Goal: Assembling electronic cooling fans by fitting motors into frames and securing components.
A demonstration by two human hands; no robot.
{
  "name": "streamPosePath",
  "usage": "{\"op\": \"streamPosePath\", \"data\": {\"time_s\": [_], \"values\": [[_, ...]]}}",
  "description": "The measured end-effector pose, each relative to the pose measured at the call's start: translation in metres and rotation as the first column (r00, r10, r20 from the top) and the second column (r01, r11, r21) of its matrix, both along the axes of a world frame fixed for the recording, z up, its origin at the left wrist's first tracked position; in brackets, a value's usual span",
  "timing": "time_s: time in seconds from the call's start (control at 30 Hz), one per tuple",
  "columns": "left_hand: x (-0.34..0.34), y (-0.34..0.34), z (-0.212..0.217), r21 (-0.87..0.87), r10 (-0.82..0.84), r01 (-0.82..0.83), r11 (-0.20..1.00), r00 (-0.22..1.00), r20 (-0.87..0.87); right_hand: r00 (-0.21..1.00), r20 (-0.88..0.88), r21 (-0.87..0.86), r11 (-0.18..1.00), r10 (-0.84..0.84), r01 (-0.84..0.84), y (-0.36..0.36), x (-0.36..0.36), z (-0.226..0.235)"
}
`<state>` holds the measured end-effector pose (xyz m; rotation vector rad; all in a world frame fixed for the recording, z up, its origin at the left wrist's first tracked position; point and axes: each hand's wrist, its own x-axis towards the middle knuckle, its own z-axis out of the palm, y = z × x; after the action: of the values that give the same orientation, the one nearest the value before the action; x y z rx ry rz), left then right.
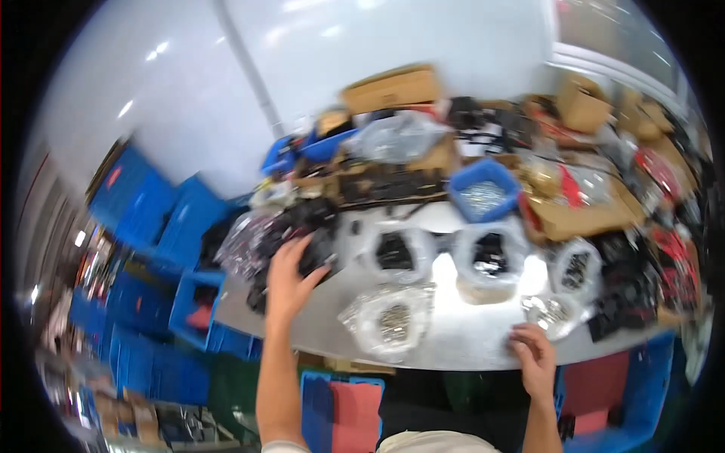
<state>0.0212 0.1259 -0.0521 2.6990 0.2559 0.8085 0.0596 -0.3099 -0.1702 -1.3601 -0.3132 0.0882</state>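
Observation:
My left hand [288, 281] is at the left of the table, over the edge of a pile of black parts [317, 219]. Its thumb and fingers are spread, and a dark part shows between them; no grip on it is visible. By the front edge of the table, my right hand [535, 353] has its fingers curled in, and what they hold, if anything, is hidden. Just beyond it lies a small clear bag of shiny metal pieces [549, 311]. Between my hands, a clear plastic bag [362, 321] lies open around small metal parts [394, 323].
Plastic-lined containers of black parts [394, 251] [489, 255] stand mid-table. Behind them are a blue bin [462, 181] of small metal pieces and open cardboard boxes [581, 221]. Blue crates [177, 302] are stacked at the left; another crate [661, 392] stands below the table's right end.

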Motion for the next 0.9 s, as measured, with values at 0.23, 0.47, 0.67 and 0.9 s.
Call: {"op": "streamPosePath", "data": {"time_s": [0.23,0.47,0.67,0.9], "values": [[-0.09,0.062,-0.044,-0.059,-0.005,-0.011,0.998,0.964,-0.265,0.951,-0.053,0.037,0.952,0.305,-0.304,0.013,0.012,0.014],[-0.079,0.039,-0.034,0.191,0.113,-0.055,0.98,0.946,-0.304,0.996,-0.006,0.135,0.986,-0.093,0.093,-0.019,-0.02,0.016],[-0.094,-0.003,-0.009,0.158,0.131,-0.109,0.981,0.983,-0.132,0.852,0.465,-0.464,0.753,-0.241,0.467,-0.11,0.013,0.058],[-0.083,-0.075,-0.003,-0.005,-0.084,0.084,0.996,0.996,0.01,0.777,0.611,-0.723,0.503,0.148,0.473,-0.112,0.059,0.114]]}}
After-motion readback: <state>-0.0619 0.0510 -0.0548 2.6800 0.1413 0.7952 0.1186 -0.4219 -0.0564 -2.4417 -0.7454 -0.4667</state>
